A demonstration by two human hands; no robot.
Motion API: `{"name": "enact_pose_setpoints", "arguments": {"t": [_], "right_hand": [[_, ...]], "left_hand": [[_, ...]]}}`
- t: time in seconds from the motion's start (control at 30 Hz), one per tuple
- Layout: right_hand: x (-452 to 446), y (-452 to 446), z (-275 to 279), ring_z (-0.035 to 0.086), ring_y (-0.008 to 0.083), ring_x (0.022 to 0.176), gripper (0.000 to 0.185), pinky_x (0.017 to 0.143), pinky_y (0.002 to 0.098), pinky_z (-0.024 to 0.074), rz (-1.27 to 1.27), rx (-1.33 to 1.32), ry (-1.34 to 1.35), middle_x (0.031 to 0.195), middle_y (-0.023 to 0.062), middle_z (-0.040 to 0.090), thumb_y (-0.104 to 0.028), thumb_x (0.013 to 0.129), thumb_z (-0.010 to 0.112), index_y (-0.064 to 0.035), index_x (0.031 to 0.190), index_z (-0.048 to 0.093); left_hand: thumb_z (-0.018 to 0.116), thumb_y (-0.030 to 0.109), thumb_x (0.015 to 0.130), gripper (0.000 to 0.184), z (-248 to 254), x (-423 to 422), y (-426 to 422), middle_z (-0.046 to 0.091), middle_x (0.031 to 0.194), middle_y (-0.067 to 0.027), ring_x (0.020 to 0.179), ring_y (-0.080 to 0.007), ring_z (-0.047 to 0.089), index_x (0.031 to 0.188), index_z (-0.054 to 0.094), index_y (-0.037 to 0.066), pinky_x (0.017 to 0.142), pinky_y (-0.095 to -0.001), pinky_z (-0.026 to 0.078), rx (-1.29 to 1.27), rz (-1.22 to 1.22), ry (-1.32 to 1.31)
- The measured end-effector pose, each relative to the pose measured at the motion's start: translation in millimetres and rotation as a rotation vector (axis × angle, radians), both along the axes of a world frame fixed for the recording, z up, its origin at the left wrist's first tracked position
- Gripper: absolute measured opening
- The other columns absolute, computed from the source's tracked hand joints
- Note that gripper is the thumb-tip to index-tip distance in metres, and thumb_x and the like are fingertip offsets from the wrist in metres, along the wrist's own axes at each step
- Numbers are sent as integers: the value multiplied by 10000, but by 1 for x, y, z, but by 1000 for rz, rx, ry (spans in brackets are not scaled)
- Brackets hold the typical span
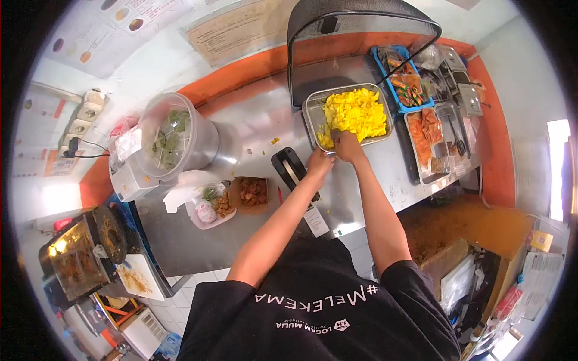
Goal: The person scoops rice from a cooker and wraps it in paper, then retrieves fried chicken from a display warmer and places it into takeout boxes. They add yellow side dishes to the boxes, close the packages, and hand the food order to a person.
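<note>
A metal tray (309, 114) heaped with yellow scrambled egg (358, 111) sits under the raised mesh cover. My left hand (321, 162) is closed at the tray's near left corner, its fingers at the rim. My right hand (348, 147) is at the near edge of the egg, fingers curled down; what they hold, if anything, is hidden. To the left of my left forearm lies a black device with a slot (288, 168), a printed paper slip (315, 221) at its near end. Further left are a brown box of fried pieces (251, 192) and an open white box (208, 210) with food.
A clear tub of green leaves (198, 144) stands at the left. The black mesh cover (361, 21) arches behind the tray. On the right are a blue crate (394, 72) of packed food and a tray of orange-red food (427, 135). Egg scraps dot the metal table (259, 120).
</note>
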State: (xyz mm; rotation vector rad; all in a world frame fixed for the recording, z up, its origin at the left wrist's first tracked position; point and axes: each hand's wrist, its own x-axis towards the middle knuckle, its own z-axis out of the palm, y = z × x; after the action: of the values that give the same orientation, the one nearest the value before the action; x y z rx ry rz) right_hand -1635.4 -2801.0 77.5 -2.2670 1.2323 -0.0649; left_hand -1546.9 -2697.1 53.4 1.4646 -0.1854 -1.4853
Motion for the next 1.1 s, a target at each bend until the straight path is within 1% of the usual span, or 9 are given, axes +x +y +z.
{"name": "enact_pose_setpoints", "arguments": {"t": [0.1, 0.3, 0.4, 0.47, 0.67, 0.8, 0.9, 1.0, 1.1], "right_hand": [[-3, -5, -3, 675, 453, 827, 160, 761, 515, 529, 22, -16, -75, 804, 274, 681, -78, 820, 583, 16, 880, 698], [10, 19, -10, 627, 469, 955, 163, 833, 486, 510, -142, -96, -301, 956, 304, 632, -60, 850, 581, 55, 941, 652], [17, 27, 8, 591, 465, 1047, 198, 860, 486, 498, 104, -132, -162, 1029, 306, 589, -40, 820, 622, 52, 994, 648], [12, 26, 2, 592, 447, 1055, 192, 851, 486, 503, 148, -97, -132, 1043, 287, 596, -28, 791, 648, 40, 971, 659], [-17, -11, 6, 631, 416, 960, 178, 821, 437, 521, 428, 103, -165, 977, 242, 658, -30, 804, 664, 19, 972, 694], [-34, -41, -1, 665, 316, 783, 212, 730, 385, 529, 466, 185, -309, 861, 191, 701, -55, 880, 638, 30, 1063, 704], [-49, -44, -7, 628, 186, 692, 222, 647, 327, 508, 130, 410, -258, 833, 127, 691, -87, 936, 621, 50, 1094, 695], [-66, -32, -11, 545, 103, 626, 212, 581, 269, 457, -63, 396, -437, 765, 55, 627, -107, 980, 599, 53, 1093, 682], [-76, -26, -17, 566, 114, 638, 186, 570, 264, 458, -358, 684, -704, 744, 28, 615, -91, 965, 588, 26, 1091, 658]], "left_hand": [[416, 70, 1039, 374, 2, 6, 0, 566, 1206, 9, 977, -134, 576, 1394, 499, 156, 857, -278, 511, -19, 10, -21], [470, -31, 955, 467, -1, 6, -1, 571, 1174, -54, 990, -150, 578, 1409, 474, 78, 838, -290, 512, -30, 86, -197], [516, -79, 895, 464, -24, 3, 0, 613, 1096, -65, 919, -145, 583, 1348, 517, 19, 798, -277, 481, -130, 185, -169], [544, -72, 894, 410, -17, -1, -1, 642, 1044, -60, 920, -133, 582, 1299, 549, -8, 804, -280, 473, -208, 348, 69], [579, -61, 886, 330, -10, -5, 8, 637, 924, -7, 899, -112, 567, 1207, 613, 6, 803, -277, 458, -143, 193, -155], [563, -83, 877, 538, -5, -6, 15, 603, 1219, -70, 1041, -126, 592, 1406, 517, 4, 865, -246, 470, -153, 142, -182], [525, -72, 869, 593, 9, -8, 17, 566, 1309, -101, 1152, -171, 580, 1451, 481, 29, 896, -269, 466, -123, 131, -168], [484, -65, 863, 600, 19, -5, 20, 536, 1357, -114, 1266, -231, 573, 1454, 457, 38, 918, -282, 469, -112, 85, -166], [563, -31, 892, 691, 19, -7, 30, 524, 1413, -111, 1270, -208, 551, 1545, 346, 39, 966, -293, 466, -94, 48, -148]]}}
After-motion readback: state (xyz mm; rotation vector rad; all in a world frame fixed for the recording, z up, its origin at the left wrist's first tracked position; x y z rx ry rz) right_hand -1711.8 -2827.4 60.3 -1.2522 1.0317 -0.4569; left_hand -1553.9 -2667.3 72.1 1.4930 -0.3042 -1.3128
